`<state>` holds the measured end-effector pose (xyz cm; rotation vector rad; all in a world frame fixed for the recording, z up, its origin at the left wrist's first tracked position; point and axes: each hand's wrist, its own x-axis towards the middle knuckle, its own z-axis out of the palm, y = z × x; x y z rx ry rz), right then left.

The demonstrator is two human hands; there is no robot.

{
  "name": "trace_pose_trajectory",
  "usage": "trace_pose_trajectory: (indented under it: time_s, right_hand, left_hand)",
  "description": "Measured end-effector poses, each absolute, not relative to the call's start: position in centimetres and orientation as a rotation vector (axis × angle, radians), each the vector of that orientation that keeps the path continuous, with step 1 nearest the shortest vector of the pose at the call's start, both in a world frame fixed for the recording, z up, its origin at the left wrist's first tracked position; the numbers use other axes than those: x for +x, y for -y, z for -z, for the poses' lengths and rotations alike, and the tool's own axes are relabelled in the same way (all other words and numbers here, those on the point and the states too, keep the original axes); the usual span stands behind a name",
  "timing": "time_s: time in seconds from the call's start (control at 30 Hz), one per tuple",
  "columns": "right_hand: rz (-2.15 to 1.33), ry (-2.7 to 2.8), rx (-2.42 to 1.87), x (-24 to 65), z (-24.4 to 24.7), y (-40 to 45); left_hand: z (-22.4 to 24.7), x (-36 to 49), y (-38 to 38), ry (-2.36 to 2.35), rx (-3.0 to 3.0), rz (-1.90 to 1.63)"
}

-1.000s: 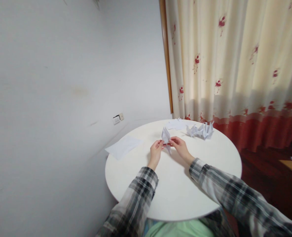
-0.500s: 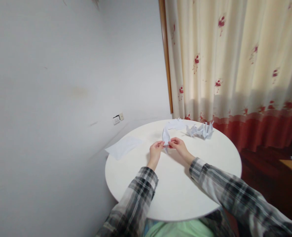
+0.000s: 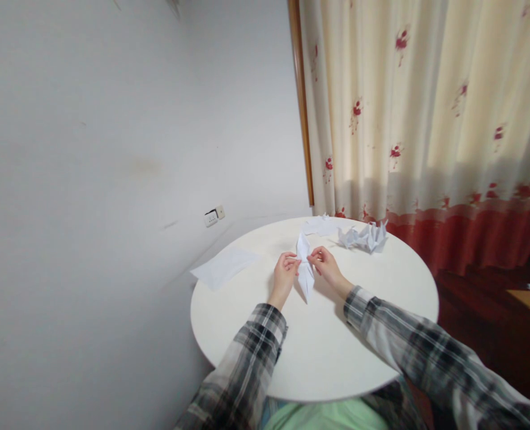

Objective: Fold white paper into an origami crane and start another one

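Between my hands is a piece of folded white paper, long and narrow, with one point aimed away from me and the other toward me. My left hand pinches its left edge near the middle crease. On the opposite edge, the fingertips of my right hand grip it at about the same height. The paper is held just over the round white table; whether its near tip touches the top I cannot tell.
Several folded paper cranes stand in a cluster at the table's back right. White paper pieces lie at the far edge, and flat sheets rest at the left, beside the wall. A patterned curtain hangs behind.
The folded paper has opened out: its lower point, mostly tucked under before, now extends toward me. My fingers have shifted slightly along its side edges.
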<state>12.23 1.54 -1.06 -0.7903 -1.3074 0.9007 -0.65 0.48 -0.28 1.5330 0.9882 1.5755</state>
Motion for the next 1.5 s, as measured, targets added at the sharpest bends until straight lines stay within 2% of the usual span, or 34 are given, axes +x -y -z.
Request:
trace_pose_trajectory:
  time_s: [0.33,0.73,1.07,1.5]
  right_hand:
    - [-0.871,1.268,-0.768,12.4,1.1,-1.6]
    - [-0.868,1.432,-0.734,12.4,1.2,-1.6]
    - [-0.593,1.581,-0.825,12.6,0.6,-1.0]
    - [-0.235,1.721,-0.878,12.8,0.8,-1.0]
  left_hand:
    - [-0.1,-0.3,0.1,-1.006,1.613,-1.501]
    - [0.2,-1.0,-0.4,-1.121,1.613,-1.614]
    - [-0.3,-1.0,0.1,-1.163,1.618,-1.674]
    - [-0.4,-1.4,0.5,-1.203,2.043,-1.745]
